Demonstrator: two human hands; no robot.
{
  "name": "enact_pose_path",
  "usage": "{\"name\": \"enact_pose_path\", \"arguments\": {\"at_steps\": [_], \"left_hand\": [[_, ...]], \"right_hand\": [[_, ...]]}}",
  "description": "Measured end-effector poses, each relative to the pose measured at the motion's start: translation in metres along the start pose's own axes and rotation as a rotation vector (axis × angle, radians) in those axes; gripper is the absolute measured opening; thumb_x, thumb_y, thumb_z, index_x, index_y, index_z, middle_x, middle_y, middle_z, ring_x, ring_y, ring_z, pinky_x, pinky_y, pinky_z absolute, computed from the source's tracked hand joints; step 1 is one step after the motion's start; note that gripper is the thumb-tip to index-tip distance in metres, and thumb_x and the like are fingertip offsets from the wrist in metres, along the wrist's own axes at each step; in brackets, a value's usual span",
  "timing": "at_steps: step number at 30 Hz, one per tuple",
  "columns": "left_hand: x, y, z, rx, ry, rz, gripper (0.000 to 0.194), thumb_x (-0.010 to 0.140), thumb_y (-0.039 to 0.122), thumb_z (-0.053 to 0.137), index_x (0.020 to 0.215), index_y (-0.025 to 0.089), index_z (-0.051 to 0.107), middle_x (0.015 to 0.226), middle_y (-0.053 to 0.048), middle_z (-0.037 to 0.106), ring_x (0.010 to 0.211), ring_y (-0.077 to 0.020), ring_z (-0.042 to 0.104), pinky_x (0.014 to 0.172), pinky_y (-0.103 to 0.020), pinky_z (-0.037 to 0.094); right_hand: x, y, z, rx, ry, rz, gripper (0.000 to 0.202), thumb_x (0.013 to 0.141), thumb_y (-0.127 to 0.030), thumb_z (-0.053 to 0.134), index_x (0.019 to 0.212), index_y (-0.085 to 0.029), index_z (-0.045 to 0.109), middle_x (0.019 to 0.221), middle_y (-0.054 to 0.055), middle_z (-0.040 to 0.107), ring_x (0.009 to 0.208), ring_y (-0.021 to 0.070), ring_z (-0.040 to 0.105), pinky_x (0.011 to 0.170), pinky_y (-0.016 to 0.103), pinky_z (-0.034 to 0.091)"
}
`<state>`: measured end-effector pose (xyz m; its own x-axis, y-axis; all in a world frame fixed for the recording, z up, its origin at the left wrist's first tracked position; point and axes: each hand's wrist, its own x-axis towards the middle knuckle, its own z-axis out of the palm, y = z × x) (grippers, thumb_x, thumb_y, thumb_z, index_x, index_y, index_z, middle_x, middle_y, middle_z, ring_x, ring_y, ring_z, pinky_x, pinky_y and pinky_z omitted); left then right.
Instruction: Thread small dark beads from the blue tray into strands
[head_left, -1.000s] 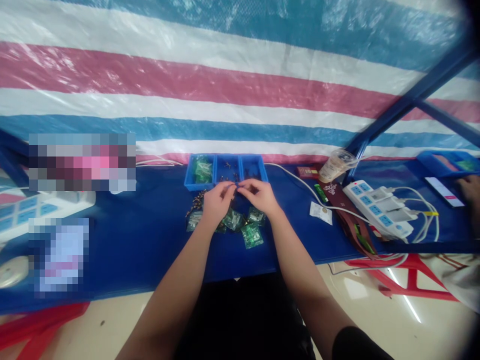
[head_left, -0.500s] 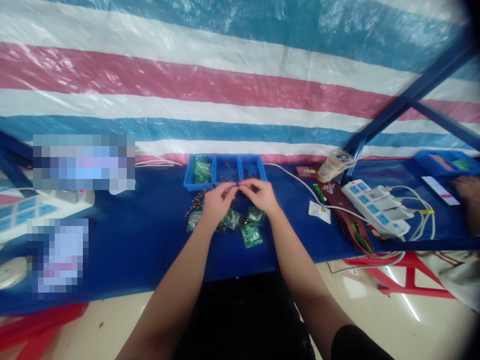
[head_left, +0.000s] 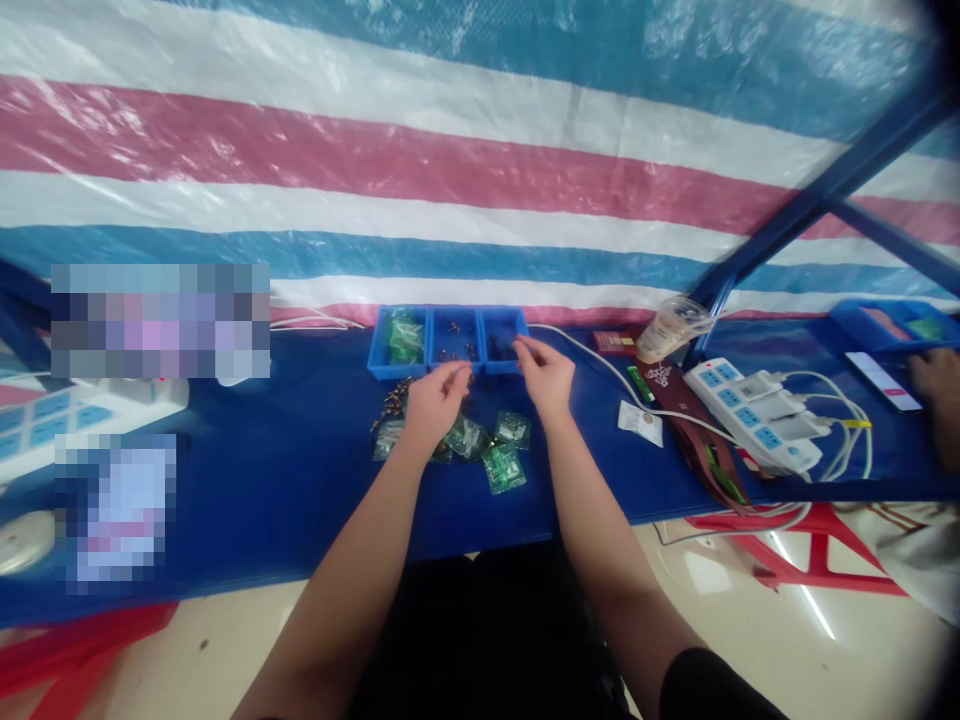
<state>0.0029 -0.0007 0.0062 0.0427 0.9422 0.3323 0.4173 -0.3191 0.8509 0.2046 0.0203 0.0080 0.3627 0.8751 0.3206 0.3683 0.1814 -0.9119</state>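
My left hand is closed in a pinch just in front of a blue three-part bin. Whatever it holds is too small to make out. At the front right of the same bin, my right hand has its fingertips drawn together beside the compartment with small dark parts; its content is unclear. Small brass-coloured pieces lie in the middle compartment, and green plastic bags fill the left one. Below the hands are a pile of small metal parts and several filled clear bags.
To the right are a plastic cup, a white packet, a brown strap-like item and a power strip with cables. A co-worker's hand rests near a phone. Another power strip stands at left.
My hands were together in front of the bin. The right hand has moved away to the right, up to the bin's right compartment, while the left has stayed nearly in place.
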Motion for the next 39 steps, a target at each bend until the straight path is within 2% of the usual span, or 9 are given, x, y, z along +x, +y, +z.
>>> {"name": "enact_pose_path", "arguments": {"at_steps": [4, 8, 10, 13, 18, 21, 25, 31, 39], "left_hand": [[0.0, 0.0, 0.0, 0.012, 0.006, 0.006, 0.033, 0.097, 0.044, 0.054, 0.108, 0.021, 0.074, 0.073, -0.001, 0.073, 0.065, -0.0146, 0.07, 0.066, -0.025, 0.056], [0.0, 0.0, 0.0, 0.014, 0.014, 0.011, 0.032, 0.096, 0.044, 0.055, 0.107, 0.02, 0.074, 0.071, -0.001, 0.072, 0.064, -0.0145, 0.069, 0.066, -0.024, 0.055], [0.0, 0.001, -0.001, 0.017, 0.016, 0.019, 0.032, 0.096, 0.044, 0.055, 0.107, 0.02, 0.074, 0.072, -0.001, 0.072, 0.064, -0.0142, 0.069, 0.066, -0.024, 0.055], [0.0, 0.001, -0.001, 0.03, 0.028, 0.028, 0.032, 0.096, 0.044, 0.055, 0.107, 0.02, 0.074, 0.073, -0.001, 0.072, 0.065, -0.014, 0.068, 0.067, -0.024, 0.054], [0.001, -0.001, 0.0, 0.042, 0.035, 0.038, 0.031, 0.096, 0.043, 0.056, 0.104, 0.02, 0.074, 0.072, -0.001, 0.072, 0.064, -0.0143, 0.067, 0.066, -0.024, 0.053], [0.001, -0.001, 0.0, 0.046, 0.035, 0.042, 0.031, 0.096, 0.043, 0.056, 0.103, 0.02, 0.074, 0.072, -0.001, 0.072, 0.064, -0.0145, 0.067, 0.065, -0.024, 0.052], [0.0, 0.001, 0.0, 0.047, 0.029, 0.038, 0.032, 0.096, 0.044, 0.055, 0.102, 0.019, 0.074, 0.072, -0.001, 0.072, 0.063, -0.0142, 0.066, 0.066, -0.024, 0.052], [-0.001, 0.002, -0.001, 0.057, 0.018, 0.017, 0.033, 0.096, 0.045, 0.054, 0.102, 0.019, 0.074, 0.071, -0.001, 0.071, 0.064, -0.0139, 0.065, 0.066, -0.024, 0.051], [-0.001, 0.0, 0.0, 0.056, 0.007, 0.02, 0.032, 0.096, 0.044, 0.055, 0.103, 0.02, 0.074, 0.072, -0.001, 0.071, 0.066, -0.0141, 0.066, 0.069, -0.025, 0.051]], "right_hand": [[0.005, 0.006, -0.01, -0.139, -0.178, -0.048, 0.032, 0.089, -0.045, 0.065, 0.101, -0.02, 0.08, 0.067, 0.003, 0.073, 0.062, 0.0197, 0.067, 0.068, 0.031, 0.054], [0.002, 0.0, -0.012, -0.165, -0.233, -0.147, 0.027, 0.09, -0.038, 0.061, 0.1, -0.02, 0.079, 0.066, 0.0, 0.068, 0.057, 0.0142, 0.058, 0.06, 0.026, 0.047], [-0.001, -0.001, -0.011, -0.168, -0.356, -0.176, 0.024, 0.089, -0.034, 0.062, 0.098, -0.02, 0.078, 0.064, -0.001, 0.066, 0.056, 0.0128, 0.056, 0.058, 0.025, 0.044], [-0.002, 0.002, -0.009, -0.275, -0.567, -0.184, 0.016, 0.083, -0.026, 0.068, 0.093, -0.021, 0.079, 0.064, -0.002, 0.067, 0.056, 0.0124, 0.056, 0.057, 0.024, 0.042], [-0.001, 0.011, -0.007, -0.344, -0.711, -0.128, 0.023, 0.077, -0.017, 0.068, 0.097, -0.022, 0.079, 0.066, -0.003, 0.069, 0.058, 0.0123, 0.06, 0.057, 0.024, 0.041], [-0.001, 0.014, -0.006, -0.335, -0.736, -0.122, 0.023, 0.077, -0.016, 0.07, 0.097, -0.023, 0.079, 0.067, -0.003, 0.07, 0.058, 0.0119, 0.06, 0.056, 0.023, 0.04], [-0.002, 0.013, -0.006, -0.357, -0.732, -0.136, 0.013, 0.079, -0.019, 0.071, 0.088, -0.023, 0.08, 0.068, -0.002, 0.07, 0.059, 0.0118, 0.059, 0.058, 0.023, 0.04], [-0.003, 0.008, -0.006, -0.408, -0.783, -0.095, 0.021, 0.083, -0.022, 0.071, 0.102, -0.025, 0.079, 0.072, -0.002, 0.071, 0.063, 0.0119, 0.059, 0.06, 0.024, 0.039], [-0.003, 0.008, -0.007, -0.441, -0.783, -0.122, 0.009, 0.082, -0.02, 0.068, 0.088, -0.02, 0.075, 0.072, -0.001, 0.07, 0.063, 0.0121, 0.058, 0.059, 0.024, 0.037]]}}
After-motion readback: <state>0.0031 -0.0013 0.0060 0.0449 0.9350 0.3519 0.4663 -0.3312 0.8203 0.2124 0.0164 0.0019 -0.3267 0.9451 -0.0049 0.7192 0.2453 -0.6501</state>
